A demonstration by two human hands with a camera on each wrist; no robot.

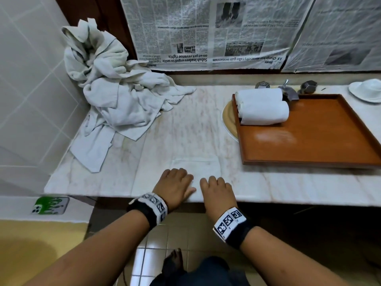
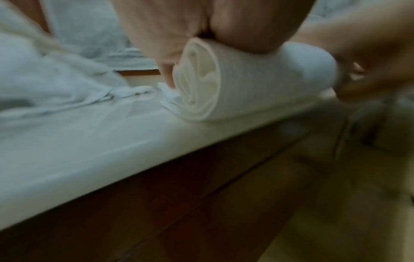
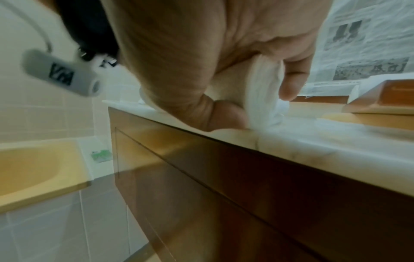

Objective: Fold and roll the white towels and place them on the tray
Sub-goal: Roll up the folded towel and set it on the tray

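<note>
A towel is being rolled near the tray, gripped by the left hand and right hand so it is being kept tight.

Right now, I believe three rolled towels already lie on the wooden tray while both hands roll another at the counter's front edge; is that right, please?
Not quite: the head view shows two rolled towels on the wooden tray, not three. The rest holds: the left hand and right hand are rolling another towel at the counter's front edge.
</note>
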